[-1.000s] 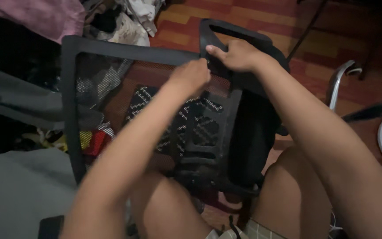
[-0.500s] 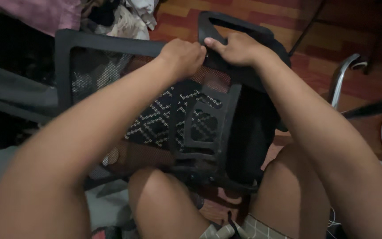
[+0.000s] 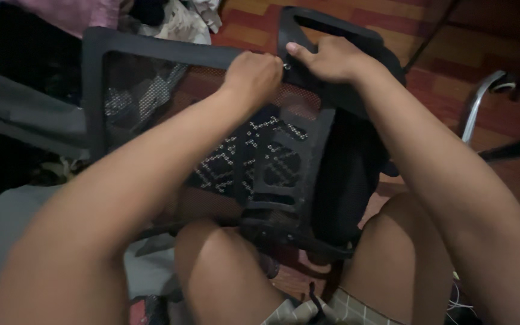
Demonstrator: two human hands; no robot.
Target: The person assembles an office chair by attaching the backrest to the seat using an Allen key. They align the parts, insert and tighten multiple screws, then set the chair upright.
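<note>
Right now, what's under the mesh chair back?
Under the mesh chair back show the person's knees and wooden floor. The left hand and right hand grip its top edge, hiding what's beneath them.

A reddish-brown wooden plank floor [image 3: 452, 54] is lying under dim light. Crumpled pale and pink cloths [image 3: 170, 15] are piling at the upper left, while a curved chrome metal tube [image 3: 479, 102] is standing at the right.

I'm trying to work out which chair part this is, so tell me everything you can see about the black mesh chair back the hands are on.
The mesh chair back has a black frame, plastic by the look, with rounded corners around see-through dark mesh. A black lumbar support with diamond cut-outs sits against it. It lies tilted over the seated person's bare knees above a wooden floor. The left hand closes on its top rail; the right hand grips the black armrest loop beside it, with a small metallic piece between them.
</note>
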